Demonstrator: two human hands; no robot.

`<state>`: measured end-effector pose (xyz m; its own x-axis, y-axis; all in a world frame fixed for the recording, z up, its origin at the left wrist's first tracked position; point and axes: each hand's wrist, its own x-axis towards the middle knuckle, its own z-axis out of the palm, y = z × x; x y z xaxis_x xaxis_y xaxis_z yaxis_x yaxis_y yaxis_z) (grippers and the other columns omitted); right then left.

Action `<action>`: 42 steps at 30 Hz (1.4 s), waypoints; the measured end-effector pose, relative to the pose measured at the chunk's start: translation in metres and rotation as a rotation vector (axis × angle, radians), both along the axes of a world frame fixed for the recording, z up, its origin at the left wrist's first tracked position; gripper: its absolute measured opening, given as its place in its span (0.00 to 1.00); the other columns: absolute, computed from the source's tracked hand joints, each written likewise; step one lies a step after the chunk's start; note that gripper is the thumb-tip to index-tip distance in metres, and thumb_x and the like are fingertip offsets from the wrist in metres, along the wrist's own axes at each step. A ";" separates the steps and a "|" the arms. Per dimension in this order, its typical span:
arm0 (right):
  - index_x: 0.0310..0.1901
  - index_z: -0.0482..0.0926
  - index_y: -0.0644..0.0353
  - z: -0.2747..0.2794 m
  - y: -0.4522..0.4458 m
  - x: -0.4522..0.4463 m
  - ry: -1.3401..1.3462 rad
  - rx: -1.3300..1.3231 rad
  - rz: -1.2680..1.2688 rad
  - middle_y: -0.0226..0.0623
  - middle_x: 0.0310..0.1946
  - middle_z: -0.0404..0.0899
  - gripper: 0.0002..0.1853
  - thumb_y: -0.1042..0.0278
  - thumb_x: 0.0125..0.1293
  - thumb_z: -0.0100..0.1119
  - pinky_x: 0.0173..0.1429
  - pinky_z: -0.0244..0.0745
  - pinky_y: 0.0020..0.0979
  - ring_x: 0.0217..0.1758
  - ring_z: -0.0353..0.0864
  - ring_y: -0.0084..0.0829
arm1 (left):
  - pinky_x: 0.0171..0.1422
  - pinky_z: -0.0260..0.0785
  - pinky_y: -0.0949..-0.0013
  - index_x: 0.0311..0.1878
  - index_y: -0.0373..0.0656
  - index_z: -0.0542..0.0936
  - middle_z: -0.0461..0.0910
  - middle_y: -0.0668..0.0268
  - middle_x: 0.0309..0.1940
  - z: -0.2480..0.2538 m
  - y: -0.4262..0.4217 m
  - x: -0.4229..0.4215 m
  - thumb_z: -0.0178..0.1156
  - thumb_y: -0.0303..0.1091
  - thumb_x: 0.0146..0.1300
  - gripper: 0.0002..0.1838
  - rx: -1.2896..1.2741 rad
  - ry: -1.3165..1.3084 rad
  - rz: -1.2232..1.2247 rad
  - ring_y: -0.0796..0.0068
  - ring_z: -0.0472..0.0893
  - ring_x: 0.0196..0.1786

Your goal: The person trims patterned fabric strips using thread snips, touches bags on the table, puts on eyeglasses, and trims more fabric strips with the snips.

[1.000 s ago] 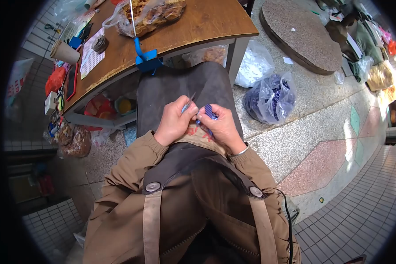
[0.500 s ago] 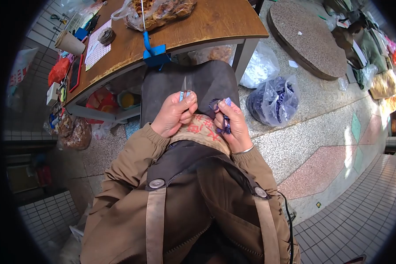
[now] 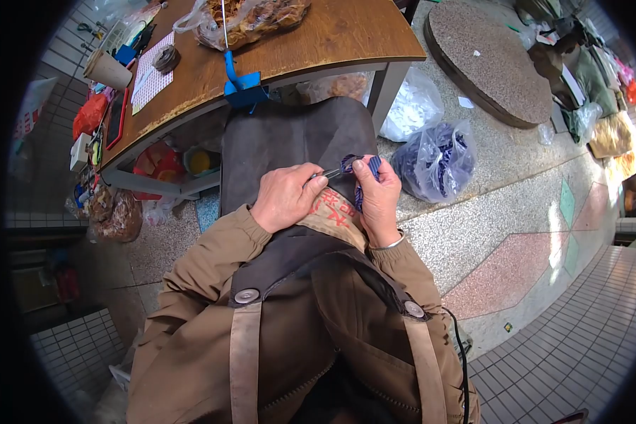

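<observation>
My left hand (image 3: 290, 194) is closed around a small pair of thread snips (image 3: 331, 172). Their blades point right and reach the fabric; whether they touch it I cannot tell. Between the thumb and fingers of my right hand (image 3: 379, 198) is a navy-purple striped fabric strip (image 3: 374, 164), bunched, with one end hanging below the grip. Both hands are over my lap, above a dark cloth (image 3: 297, 138) and a tan cloth with red lettering (image 3: 336, 212). Most of the snips' handles are hidden by my left fingers.
A wooden table (image 3: 346, 42) stands ahead, with a blue clamp-like holder (image 3: 244, 88) at its edge and a bag of brown pieces (image 3: 254, 21) on top. To the right, a clear bag of navy fabric (image 3: 438, 161) sits on the floor near a round stone slab (image 3: 487, 63).
The snips have turned from pointing up to pointing right, toward the fabric. My left hand has rolled over and moved closer to my right hand, which has lifted the strip slightly.
</observation>
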<state>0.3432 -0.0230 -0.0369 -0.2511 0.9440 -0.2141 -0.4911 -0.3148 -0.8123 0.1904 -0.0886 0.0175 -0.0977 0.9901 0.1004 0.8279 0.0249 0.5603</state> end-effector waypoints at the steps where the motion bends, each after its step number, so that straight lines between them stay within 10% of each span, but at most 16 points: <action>1: 0.41 0.79 0.64 0.000 -0.001 0.000 -0.047 0.056 -0.022 0.28 0.30 0.79 0.06 0.74 0.63 0.63 0.38 0.67 0.17 0.30 0.72 0.17 | 0.30 0.68 0.64 0.39 0.40 0.81 0.83 0.58 0.29 -0.001 0.000 0.001 0.57 0.37 0.63 0.10 0.030 0.047 -0.015 0.55 0.79 0.27; 42: 0.38 0.81 0.64 -0.003 0.000 0.002 -0.178 0.119 0.038 0.27 0.30 0.79 0.05 0.76 0.60 0.63 0.42 0.68 0.19 0.32 0.72 0.18 | 0.30 0.70 0.65 0.39 0.41 0.83 0.84 0.62 0.31 -0.009 -0.003 0.004 0.62 0.34 0.59 0.09 0.041 0.042 0.048 0.58 0.80 0.27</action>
<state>0.3448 -0.0234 -0.0402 -0.2553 0.9559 -0.1454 -0.3261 -0.2267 -0.9178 0.1946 -0.0919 0.0084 -0.1394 0.9794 0.1462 0.8493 0.0423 0.5263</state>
